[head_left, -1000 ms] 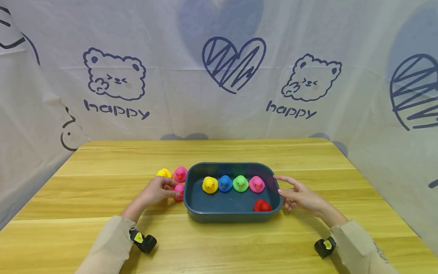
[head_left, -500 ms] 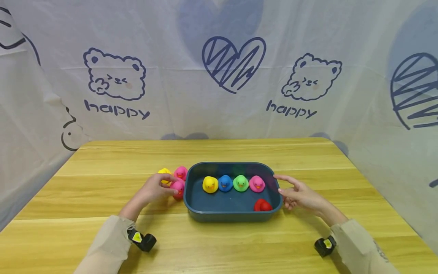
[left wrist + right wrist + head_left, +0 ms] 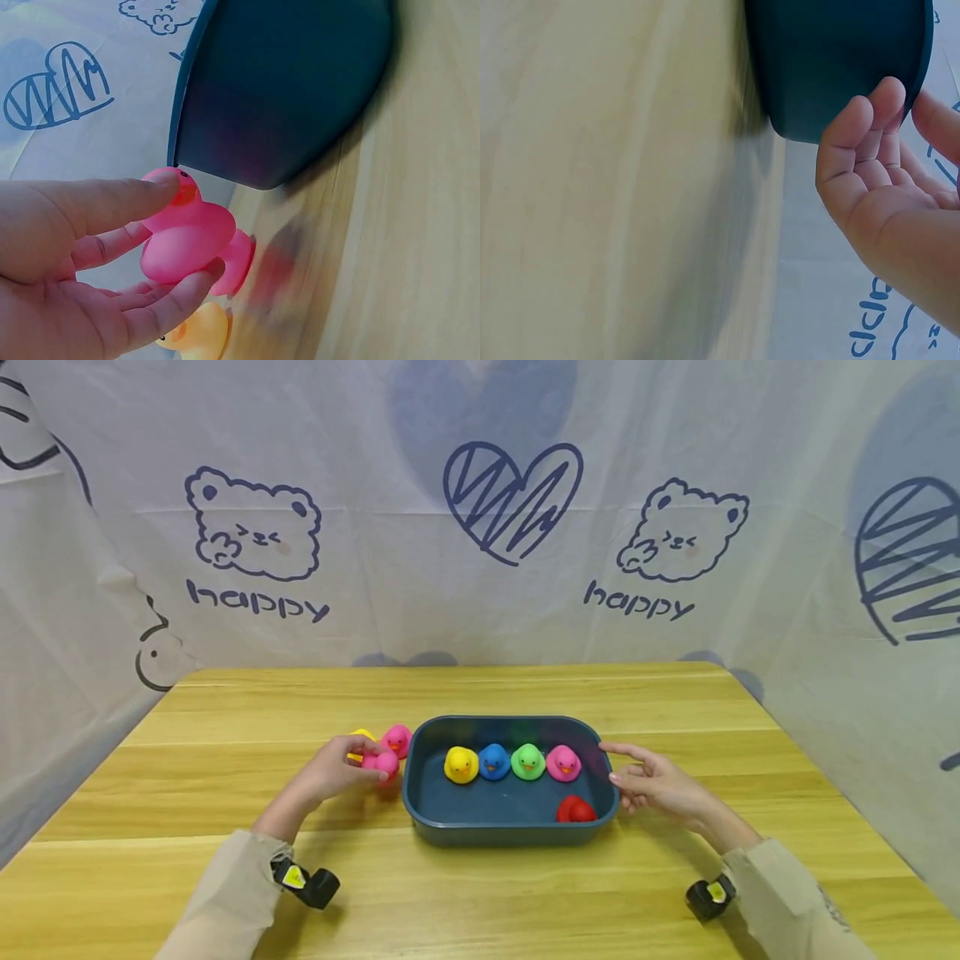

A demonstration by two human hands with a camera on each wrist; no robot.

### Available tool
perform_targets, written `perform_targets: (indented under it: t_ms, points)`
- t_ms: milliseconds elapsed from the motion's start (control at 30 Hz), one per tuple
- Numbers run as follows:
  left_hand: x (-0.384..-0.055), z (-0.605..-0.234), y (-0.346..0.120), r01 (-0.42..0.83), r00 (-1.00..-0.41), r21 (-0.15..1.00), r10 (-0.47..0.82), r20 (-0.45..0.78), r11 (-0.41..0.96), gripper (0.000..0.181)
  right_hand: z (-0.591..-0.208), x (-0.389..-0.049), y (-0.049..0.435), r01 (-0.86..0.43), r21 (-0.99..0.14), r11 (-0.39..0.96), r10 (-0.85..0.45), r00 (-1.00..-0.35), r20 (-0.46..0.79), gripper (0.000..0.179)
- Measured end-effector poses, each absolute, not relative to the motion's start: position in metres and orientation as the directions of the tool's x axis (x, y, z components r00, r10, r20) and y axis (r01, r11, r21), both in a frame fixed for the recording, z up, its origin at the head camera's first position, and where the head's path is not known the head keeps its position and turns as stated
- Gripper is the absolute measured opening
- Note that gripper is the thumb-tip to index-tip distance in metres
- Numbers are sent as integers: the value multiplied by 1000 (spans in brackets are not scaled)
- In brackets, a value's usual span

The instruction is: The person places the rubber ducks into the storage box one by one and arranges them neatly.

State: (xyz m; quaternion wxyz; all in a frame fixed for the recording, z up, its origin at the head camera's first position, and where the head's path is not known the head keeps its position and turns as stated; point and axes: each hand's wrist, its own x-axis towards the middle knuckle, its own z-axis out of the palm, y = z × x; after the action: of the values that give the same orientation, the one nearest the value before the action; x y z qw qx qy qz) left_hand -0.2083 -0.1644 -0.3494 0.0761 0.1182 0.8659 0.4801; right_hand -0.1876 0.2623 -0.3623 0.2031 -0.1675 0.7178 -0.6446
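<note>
My left hand (image 3: 330,770) pinches a pink rubber duck (image 3: 191,238) between thumb and fingers, just left of the dark blue bin (image 3: 502,835). In the left wrist view the duck is lifted off the table, its shadow on the wood. Behind it are another pink duck (image 3: 397,741) and a partly hidden yellow duck (image 3: 362,733). At the bin's right end, my right hand (image 3: 660,789) touches the rim with loosely extended fingers. Inside the bin, yellow (image 3: 461,765), blue (image 3: 493,762), green (image 3: 527,762) and pink (image 3: 563,763) ducks form a row.
A red duck (image 3: 576,810) lies tipped in the bin's front right corner. The wooden table (image 3: 480,910) runs back to a white printed cloth (image 3: 405,577). Each wrist wears a small black camera, such as the left wrist camera (image 3: 318,887).
My left hand has raised the pink duck from the table and drawn it slightly up and left, turning it. The right hand and the bin stay about where they were.
</note>
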Motion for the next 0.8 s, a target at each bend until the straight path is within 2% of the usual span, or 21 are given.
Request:
perform_targets:
  t_ms: [800]
  points:
    - [-208, -317, -159, 81, -982, 893, 190, -5, 442, 43, -362, -189, 260, 15, -997, 82, -502, -863, -54, 60]
